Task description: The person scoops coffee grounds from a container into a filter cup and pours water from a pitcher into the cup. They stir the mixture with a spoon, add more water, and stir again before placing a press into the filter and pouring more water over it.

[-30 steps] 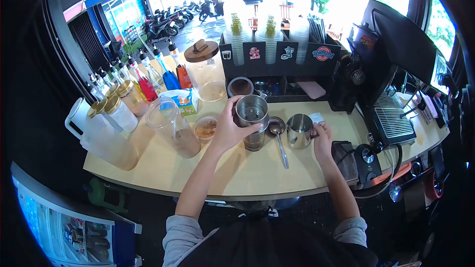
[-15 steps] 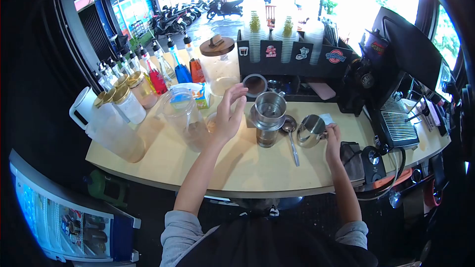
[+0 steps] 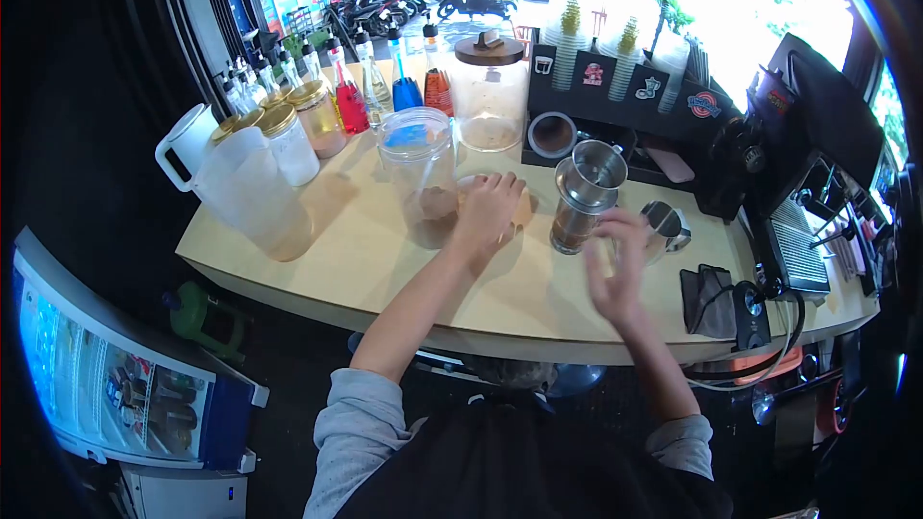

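Note:
My left hand point(image 3: 492, 211) reaches down to the counter with its fingers curled over a small pale, round-edged thing, mostly hidden under the palm. Just left of it stands a clear plastic jar point(image 3: 431, 216) with brown powder at the bottom. My right hand point(image 3: 620, 264), slightly blurred, hovers with thumb and fingers apart, nothing visible in it. Close behind it a metal drip coffee filter point(image 3: 591, 178) sits on a glass point(image 3: 569, 231) with brown contents. A metal cup point(image 3: 663, 226) stands right of the fingers. No spoon shows.
Syrup bottles point(image 3: 351, 101), gold-lidded jars point(image 3: 288, 144) and a plastic pitcher point(image 3: 255, 197) line the left side. A wood-lidded canister point(image 3: 488, 101) and black cup organizer point(image 3: 615, 86) stand behind. At right are a dark cloth point(image 3: 709, 300) and coffee machine point(image 3: 793, 240).
My left hand has come down from the air onto the counter beside the jar. My right hand has let go of the metal cup and moved left towards the glass. The view has shifted.

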Action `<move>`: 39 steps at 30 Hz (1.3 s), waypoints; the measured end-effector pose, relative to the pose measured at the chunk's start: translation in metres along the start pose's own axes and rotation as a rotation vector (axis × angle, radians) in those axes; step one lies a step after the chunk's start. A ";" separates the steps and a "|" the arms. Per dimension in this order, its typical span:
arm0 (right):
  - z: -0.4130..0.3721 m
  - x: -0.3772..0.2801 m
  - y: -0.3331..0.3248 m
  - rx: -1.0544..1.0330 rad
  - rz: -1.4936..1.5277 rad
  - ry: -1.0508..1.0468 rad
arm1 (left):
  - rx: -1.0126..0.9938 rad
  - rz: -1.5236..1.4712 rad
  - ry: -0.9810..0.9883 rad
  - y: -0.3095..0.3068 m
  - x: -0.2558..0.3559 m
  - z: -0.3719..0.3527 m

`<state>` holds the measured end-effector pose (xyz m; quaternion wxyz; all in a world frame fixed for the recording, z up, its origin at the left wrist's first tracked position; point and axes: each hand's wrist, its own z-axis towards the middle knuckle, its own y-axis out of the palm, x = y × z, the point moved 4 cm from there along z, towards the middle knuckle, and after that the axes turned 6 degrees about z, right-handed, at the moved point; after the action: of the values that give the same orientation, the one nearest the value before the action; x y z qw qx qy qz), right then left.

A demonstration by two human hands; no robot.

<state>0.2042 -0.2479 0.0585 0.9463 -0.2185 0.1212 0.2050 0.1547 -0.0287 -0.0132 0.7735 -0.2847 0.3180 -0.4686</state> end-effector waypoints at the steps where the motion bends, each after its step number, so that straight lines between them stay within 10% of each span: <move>1: 0.000 -0.010 0.019 -0.069 0.088 0.017 | 0.001 0.003 -0.001 -0.001 0.001 -0.004; 17: -0.036 -0.098 0.207 -0.832 0.301 -0.336 | 0.053 -0.293 -0.042 -0.022 0.001 -0.043; 26: -0.014 -0.104 0.203 -0.476 0.474 -0.574 | -0.017 -0.730 -0.131 -0.072 -0.028 -0.094; 30: 0.021 -0.083 0.188 -0.648 0.283 -0.574 | 0.029 -0.902 -0.155 -0.065 -0.071 -0.127; 36: 0.124 -0.048 0.139 -0.253 0.417 -0.193 | 0.507 -0.655 -0.718 -0.069 -0.107 -0.127; 39: 0.149 -0.028 0.146 -0.347 0.365 -0.112 | 0.434 -0.525 -0.609 -0.071 -0.096 -0.096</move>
<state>0.1355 -0.0687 0.1450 0.8472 -0.3404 0.0692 0.4020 0.0090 0.0161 0.0000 0.7286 -0.3118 -0.1124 -0.5994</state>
